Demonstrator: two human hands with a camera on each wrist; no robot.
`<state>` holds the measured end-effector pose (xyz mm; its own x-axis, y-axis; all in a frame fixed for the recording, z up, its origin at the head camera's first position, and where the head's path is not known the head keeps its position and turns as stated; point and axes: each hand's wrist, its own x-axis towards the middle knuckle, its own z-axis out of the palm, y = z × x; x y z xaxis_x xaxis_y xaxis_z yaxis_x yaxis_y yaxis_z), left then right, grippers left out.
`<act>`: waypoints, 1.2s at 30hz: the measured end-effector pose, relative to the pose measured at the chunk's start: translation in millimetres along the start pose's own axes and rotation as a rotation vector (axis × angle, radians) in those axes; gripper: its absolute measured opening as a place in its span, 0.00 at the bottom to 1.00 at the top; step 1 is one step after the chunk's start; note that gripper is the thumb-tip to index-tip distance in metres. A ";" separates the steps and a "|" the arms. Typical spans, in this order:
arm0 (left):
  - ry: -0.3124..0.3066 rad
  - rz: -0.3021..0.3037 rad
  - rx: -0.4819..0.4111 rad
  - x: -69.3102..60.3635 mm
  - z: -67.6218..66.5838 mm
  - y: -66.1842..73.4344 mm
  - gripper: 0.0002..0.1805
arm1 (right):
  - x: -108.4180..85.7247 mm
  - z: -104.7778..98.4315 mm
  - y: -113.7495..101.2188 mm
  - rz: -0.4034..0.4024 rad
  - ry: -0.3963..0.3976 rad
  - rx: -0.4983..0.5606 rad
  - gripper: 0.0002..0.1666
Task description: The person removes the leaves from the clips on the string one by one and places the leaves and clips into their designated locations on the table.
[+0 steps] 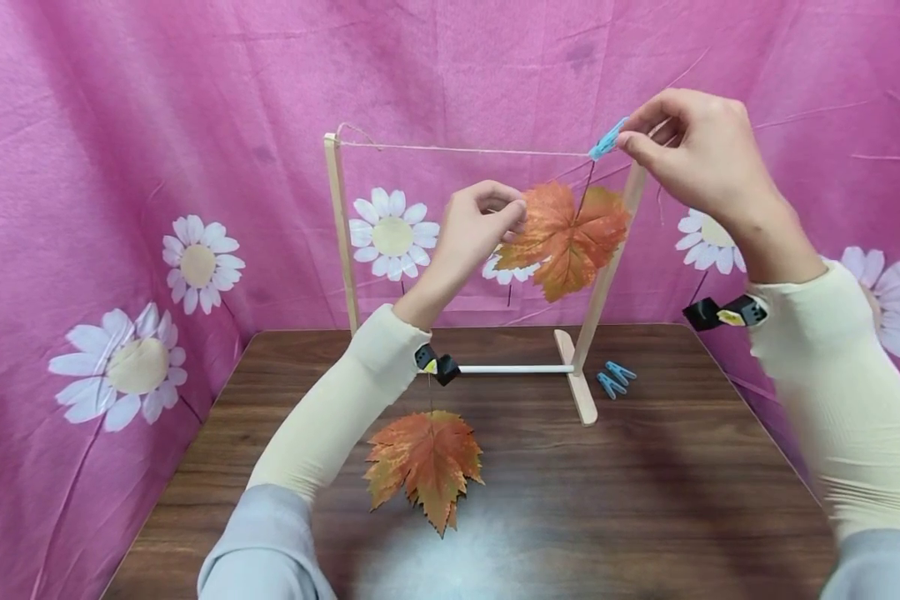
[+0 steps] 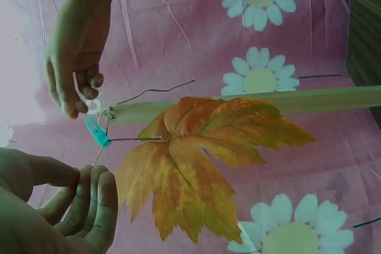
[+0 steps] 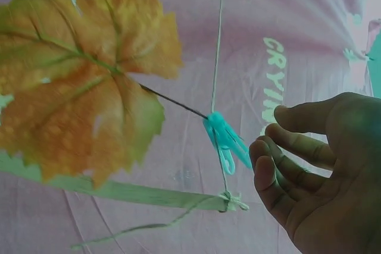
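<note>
A blue clothespin clips the stem of an orange maple leaf to a twine line; the leaf hangs below. My right hand is beside the clothespin's handles. In the right wrist view, a gap shows between its thumb and fingers, with the clothespin outside them. My left hand hovers near the leaf's left edge, its fingers loosely bent. In the left wrist view, its fingertips overlap the twine, and no grip on twine or leaf shows.
The twine runs between two wooden posts, joined low by a white rod. More maple leaves lie stacked on the brown table. Two blue clothespins lie right of the stand's foot. A pink daisy-print cloth hangs behind.
</note>
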<state>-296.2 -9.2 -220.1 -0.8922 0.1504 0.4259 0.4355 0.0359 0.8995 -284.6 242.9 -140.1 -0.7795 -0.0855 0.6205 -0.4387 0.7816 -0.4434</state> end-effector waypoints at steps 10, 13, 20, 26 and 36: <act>0.012 -0.006 0.014 19.9 30.4 9.0 0.07 | 33.7 -16.4 0.6 0.114 -0.092 -0.085 0.26; 0.019 -0.012 0.052 24.0 37.9 11.1 0.08 | 40.5 -18.1 2.4 0.152 -0.153 -0.117 0.30; 0.003 -0.011 0.195 33.7 52.2 15.4 0.10 | 48.0 -18.6 8.5 0.196 -0.291 -0.079 0.36; 0.005 -0.043 0.309 42.7 63.5 14.3 0.13 | 48.9 -18.9 13.3 0.182 -0.341 -0.056 0.35; -0.022 -0.045 0.321 50.3 76.2 7.4 0.13 | 48.1 -23.2 25.9 0.227 -0.398 0.136 0.17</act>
<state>-328.7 73.9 -199.4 -0.9101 0.1631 0.3809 0.4143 0.3518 0.8394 -323.1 273.3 -106.7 -0.9615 -0.1730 0.2137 -0.2713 0.7225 -0.6359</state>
